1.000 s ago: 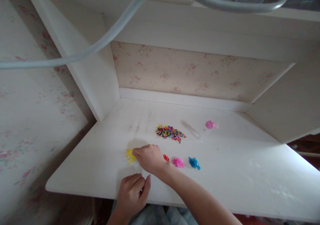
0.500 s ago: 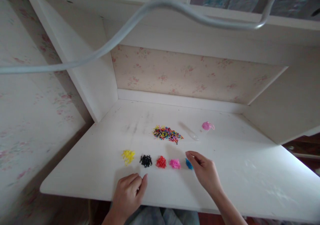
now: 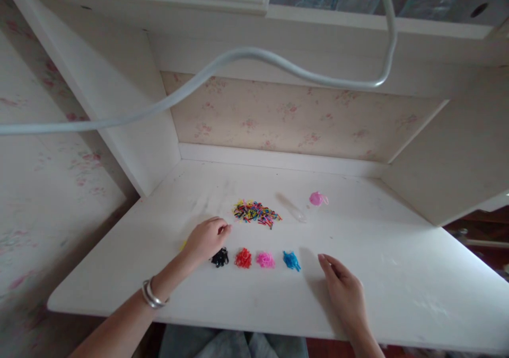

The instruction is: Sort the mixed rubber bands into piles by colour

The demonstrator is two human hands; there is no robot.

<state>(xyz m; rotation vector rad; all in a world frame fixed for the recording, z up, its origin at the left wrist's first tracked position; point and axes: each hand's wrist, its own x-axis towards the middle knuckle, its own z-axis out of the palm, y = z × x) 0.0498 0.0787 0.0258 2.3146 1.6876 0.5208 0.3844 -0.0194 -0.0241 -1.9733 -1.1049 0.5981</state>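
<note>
A mixed heap of small coloured bands lies mid-desk on the white desk. In front of it sit a row of sorted piles: black, red, pink and blue. My left hand hovers left of the black pile with curled fingers, its fingertips pointing at the mixed heap; it covers the spot left of the black pile. My right hand rests flat on the desk to the right of the blue pile, fingers stretched, holding nothing.
A clear little tube and a pink lump lie behind and to the right of the heap. A white cable hangs across the view. Side panels and a flowered back wall enclose the desk; bottles stand on the shelf above.
My left hand moved from the desk's front edge up to beside the black pile, covering the yellow pile. My right hand drew back from the blue pile to the right.
</note>
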